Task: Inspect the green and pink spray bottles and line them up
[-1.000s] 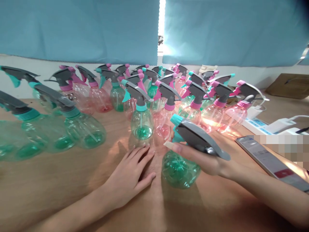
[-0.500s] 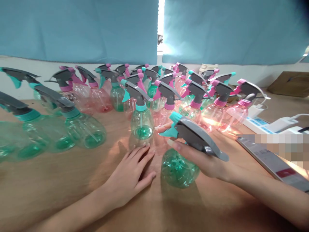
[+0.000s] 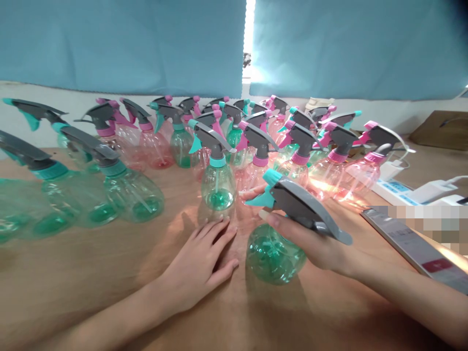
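My right hand (image 3: 310,241) wraps round the neck of a green spray bottle (image 3: 272,256) with a grey and turquoise trigger head. The thumb lies along the near side, and a finger shows beyond the turquoise trigger. Whether the bottle's base touches the table cannot be made out. My left hand (image 3: 206,258) lies flat on the wooden table (image 3: 153,273), fingers stretched out, holding nothing. Just beyond its fingertips another green spray bottle (image 3: 218,185) stands upright, apart from the hand.
Several green spray bottles (image 3: 135,200) stand at the left. Behind are rows of pink spray bottles (image 3: 155,148) mixed with green ones. On the right lie a phone (image 3: 413,243) and a power strip (image 3: 398,190) with plugs. A blue blind (image 3: 120,48) hangs at the back.
The whole view has shifted slightly, so everything appears a little further right. My right hand keeps its grip on the spray bottle, and my left hand still rests on the table.
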A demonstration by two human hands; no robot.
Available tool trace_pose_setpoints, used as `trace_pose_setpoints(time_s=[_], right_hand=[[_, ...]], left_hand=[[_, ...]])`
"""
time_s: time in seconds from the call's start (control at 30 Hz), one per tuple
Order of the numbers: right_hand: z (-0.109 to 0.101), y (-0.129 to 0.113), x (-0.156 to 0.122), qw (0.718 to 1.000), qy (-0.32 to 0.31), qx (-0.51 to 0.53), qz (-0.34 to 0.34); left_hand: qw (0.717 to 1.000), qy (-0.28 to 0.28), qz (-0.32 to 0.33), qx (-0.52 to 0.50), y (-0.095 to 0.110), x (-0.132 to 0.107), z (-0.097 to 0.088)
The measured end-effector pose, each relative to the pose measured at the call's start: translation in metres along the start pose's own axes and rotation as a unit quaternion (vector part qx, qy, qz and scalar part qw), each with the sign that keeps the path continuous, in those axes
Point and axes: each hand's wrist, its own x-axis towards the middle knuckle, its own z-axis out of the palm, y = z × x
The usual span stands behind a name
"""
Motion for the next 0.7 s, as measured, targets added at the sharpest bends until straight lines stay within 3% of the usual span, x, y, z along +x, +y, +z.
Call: trace_pose_setpoints(time_s=[0.23, 0.7], right_hand=[[-0.0001, 0.0029, 0.0003, 0.999, -0.003, 0.050, 0.021], [-0.0027, 0.0080, -0.0045, 0.997, -0.030, 0.038, 0.061]], left_hand=[[1.000, -0.006, 0.000, 0.007, 0.0004, 0.0006, 0.0000], [1.000, 0.004, 0.001, -0.007, -0.0004, 0.0002, 0.0006]])
